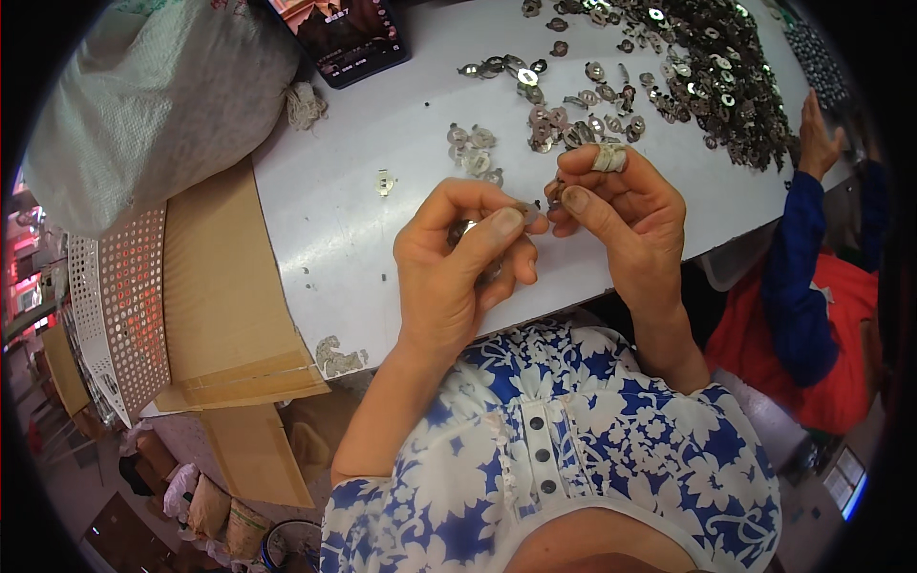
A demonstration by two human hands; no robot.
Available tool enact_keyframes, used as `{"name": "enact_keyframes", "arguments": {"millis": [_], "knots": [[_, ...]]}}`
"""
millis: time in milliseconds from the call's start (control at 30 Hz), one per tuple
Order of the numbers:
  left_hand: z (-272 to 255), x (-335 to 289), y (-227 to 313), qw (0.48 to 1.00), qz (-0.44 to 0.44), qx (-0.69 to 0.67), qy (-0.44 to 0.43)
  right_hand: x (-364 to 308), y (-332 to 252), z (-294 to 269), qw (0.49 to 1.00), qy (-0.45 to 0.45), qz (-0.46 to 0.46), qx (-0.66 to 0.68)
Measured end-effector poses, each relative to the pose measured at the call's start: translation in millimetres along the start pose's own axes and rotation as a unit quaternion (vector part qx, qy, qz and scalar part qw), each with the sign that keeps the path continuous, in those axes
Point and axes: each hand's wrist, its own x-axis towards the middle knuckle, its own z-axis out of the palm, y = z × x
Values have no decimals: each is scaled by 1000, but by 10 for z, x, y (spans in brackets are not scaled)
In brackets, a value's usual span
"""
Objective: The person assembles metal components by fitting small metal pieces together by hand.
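Over the table's near edge, my left hand (461,258) is closed round a few small shiny metal pieces (461,230), with one pinched between thumb and forefinger. Close beside it on the right, my right hand (616,205) pinches a small dark metal piece (556,191) between thumb and fingertips. A pale wrap (608,159) goes round one finger of that hand. Just beyond my hands lie loose metal pieces (470,143) in a small group, and more metal pieces (583,124) lie scattered to their right. One flat piece (385,182) rests alone to the left.
A large heap of metal pieces (726,86) covers the table's far right. At the far left stand a white woven sack (162,105), a phone (339,43) and a perforated white basket (119,296) by cardboard (215,286). Another person's blue sleeve (802,286) is at the right.
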Motion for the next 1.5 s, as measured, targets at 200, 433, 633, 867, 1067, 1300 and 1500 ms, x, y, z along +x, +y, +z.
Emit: {"name": "enact_keyframes", "arguments": {"millis": [200,433,633,867,1067,1300,1500], "knots": [[13,-17,-23,1000,-1,25,0,-49,54,19,987,9,-136,-80],[50,-36,-64,998,17,68,-10,-17,45,55,873,2,-358,-330],[-9,-58,11,998,-9,69,4,51,-85,129,861,-71,-366,-347],[-184,-15,22,987,-39,-155,-36,382,106,283,744,-49,-345,-570],[-240,15,6,974,-55,-211,-59,368,225,93,799,-64,-371,-469],[-153,-35,30,985,-45,-140,-89,129,151,92,933,5,-217,-285],[-63,-54,20,1000,-4,-7,-16,58,70,26,966,-35,-166,-195]]}}
